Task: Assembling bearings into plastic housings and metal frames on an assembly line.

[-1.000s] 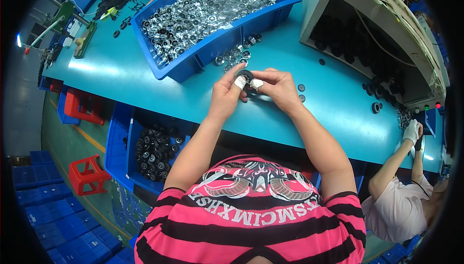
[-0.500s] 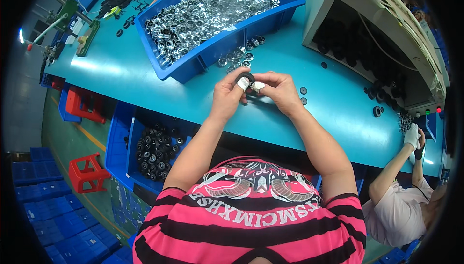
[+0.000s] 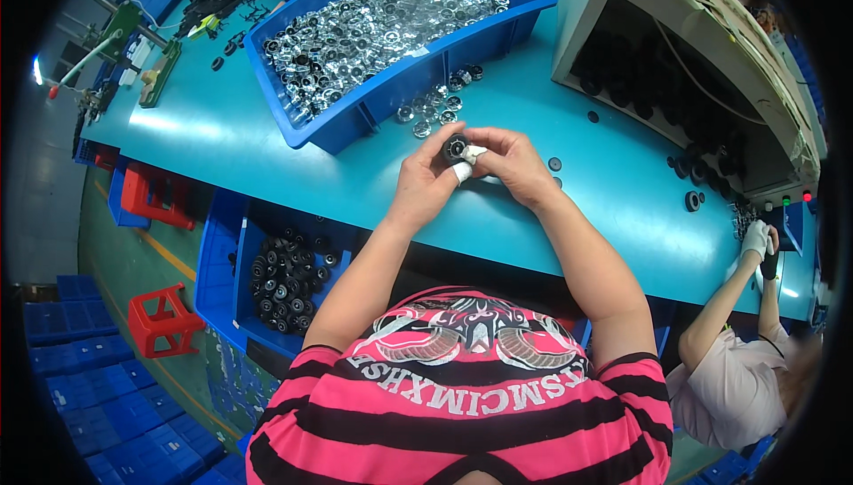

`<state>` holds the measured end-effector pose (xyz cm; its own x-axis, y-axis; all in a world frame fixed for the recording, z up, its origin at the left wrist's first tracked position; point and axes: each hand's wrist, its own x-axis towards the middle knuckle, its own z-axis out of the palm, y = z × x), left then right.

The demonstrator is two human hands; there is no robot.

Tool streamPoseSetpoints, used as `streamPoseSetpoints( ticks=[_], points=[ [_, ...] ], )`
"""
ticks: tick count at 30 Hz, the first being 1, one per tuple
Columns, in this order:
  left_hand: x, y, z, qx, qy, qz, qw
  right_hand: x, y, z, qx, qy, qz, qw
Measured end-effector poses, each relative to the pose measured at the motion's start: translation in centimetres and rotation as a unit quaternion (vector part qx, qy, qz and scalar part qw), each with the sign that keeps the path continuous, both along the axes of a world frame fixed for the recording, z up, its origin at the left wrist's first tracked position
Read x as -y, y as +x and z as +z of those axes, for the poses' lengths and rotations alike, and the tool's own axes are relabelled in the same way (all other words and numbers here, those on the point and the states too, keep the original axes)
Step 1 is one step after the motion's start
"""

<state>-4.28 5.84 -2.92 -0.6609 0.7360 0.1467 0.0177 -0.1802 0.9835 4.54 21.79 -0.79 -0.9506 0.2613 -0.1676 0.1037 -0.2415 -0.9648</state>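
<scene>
Between my two hands, over the near part of the blue-green table, is a small black wheel (image 3: 455, 147) with a silvery hub facing up. My left hand (image 3: 423, 186) is closed round its left side, the thumb, wrapped in white tape, along the lower edge. From the right, my right hand (image 3: 514, 167) grips the same wheel, its white-taped thumb pressed on the rim. Just beyond my fingers lie several loose shiny hubs (image 3: 430, 114). Fingers on the wheel's underside are hidden.
A blue bin (image 3: 342, 116) full of shiny hubs stands beyond my hands. Right of it is a pale open-fronted machine (image 3: 569, 50). Black discs (image 3: 555, 164) lie nearby. Below the table edge, a blue crate (image 3: 233, 303) holds black wheels. A co-worker's gloved hand (image 3: 755, 238) is far right.
The wheel has tilted, so its silvery hub now shows in place of its dark edge. My left thumb has slid down to the lower rim; both hands still hold on.
</scene>
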Motion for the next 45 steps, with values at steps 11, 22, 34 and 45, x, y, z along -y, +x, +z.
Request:
streamPoseSetpoints(
  ticks=[11, 22, 34, 45],
  points=[
    [-0.1, 0.3, -0.1, -0.131, -0.099, 0.025, 0.986, 0.7, -0.1, -0.4, 0.007, -0.016, -0.053, 0.998],
    [-0.4, 0.9, 0.2, -0.304, -0.124, 0.079, 0.941, 1.1, -0.2, -1.6, -0.009, 0.044, -0.088, 0.995],
    [-0.2, 0.5, 1.3, 0.021, -0.011, -0.017, 1.0, -1.3, 0.2, -0.5, -0.002, -0.114, 0.04, 0.993],
    [0.3, 0.4, 1.1, 0.088, 0.036, -0.068, 0.993, -1.8, 0.4, -0.7, -0.022, -0.14, 0.107, 0.984]
  ],
)
